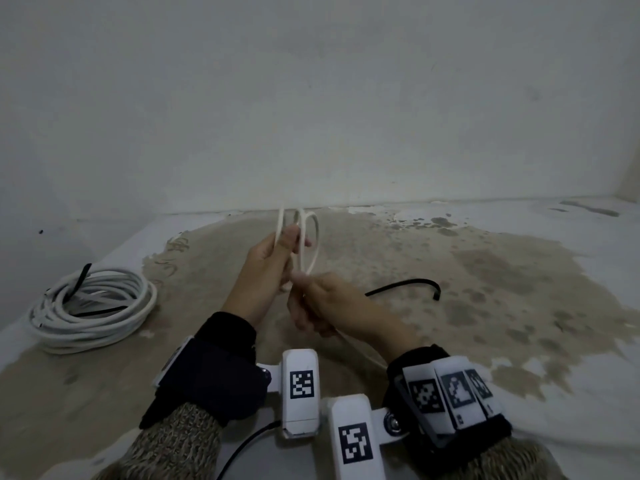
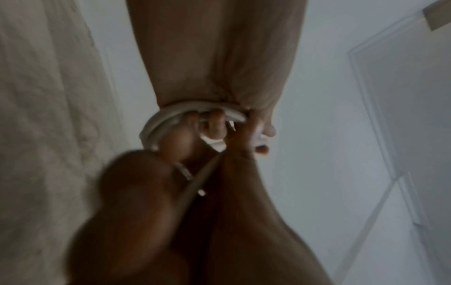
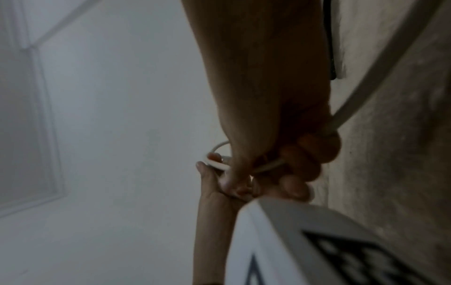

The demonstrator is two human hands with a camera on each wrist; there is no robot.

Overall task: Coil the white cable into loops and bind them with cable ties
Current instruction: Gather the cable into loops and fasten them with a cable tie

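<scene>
Mid-coiling: left hand (image 1: 266, 261) gripped white cable (image 1: 309, 242) loops, right hand (image 1: 322, 306) pinched the feeding strand. Next likely: another wrap, then black cable tie (image 1: 405, 287).

The head view looks forward and down from above both hands, taking in the floor (image 1: 450, 289) up to the wall (image 1: 311, 98) beyond the hands, with both wrist mounts at its near edge. The left wrist view sits very close beneath the left hand (image 2: 214, 57), facing along it toward the fingers. The right wrist view looks likewise along the right hand (image 3: 263, 86). All three share the white cable (image 1: 310, 244) loops, where the two hands meet.
</scene>
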